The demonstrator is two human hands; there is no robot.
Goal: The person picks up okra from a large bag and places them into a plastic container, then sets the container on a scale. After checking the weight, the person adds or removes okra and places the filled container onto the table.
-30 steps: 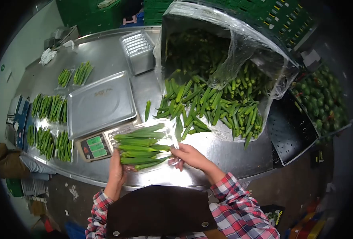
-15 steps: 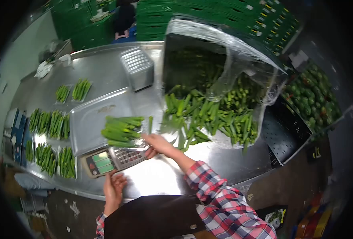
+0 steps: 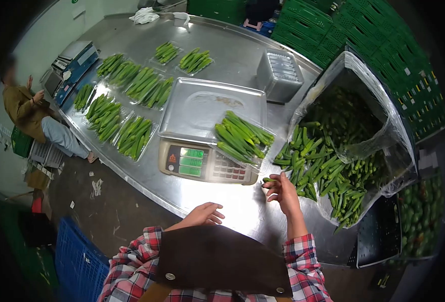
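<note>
My left hand (image 3: 202, 215) is empty, its fingers apart, above the table's front edge. A small green okra pod (image 3: 269, 180) sits between the thumb and curled fingers of my right hand (image 3: 284, 195). Just left of that hand, a clear tray of okra (image 3: 240, 138) rests tilted across the scale's metal pan (image 3: 187, 108) and its keypad. Green digits show on the scale's display (image 3: 191, 162). To the right, loose okra (image 3: 328, 173) spills from a plastic-lined crate (image 3: 356, 63).
Several packed okra trays (image 3: 135, 137) lie left of the scale. Stacked empty trays (image 3: 281, 70) stand behind. A person (image 3: 24, 108) is at the far left near a blue box (image 3: 76, 73). Black crate (image 3: 381, 234) at right, green crates (image 3: 408, 70) behind, blue crate (image 3: 81, 256) below.
The view has swung left, and the person has come into it. My right hand has come off the okra tray, which now sits on the scale. My left hand has moved away from the scale's front.
</note>
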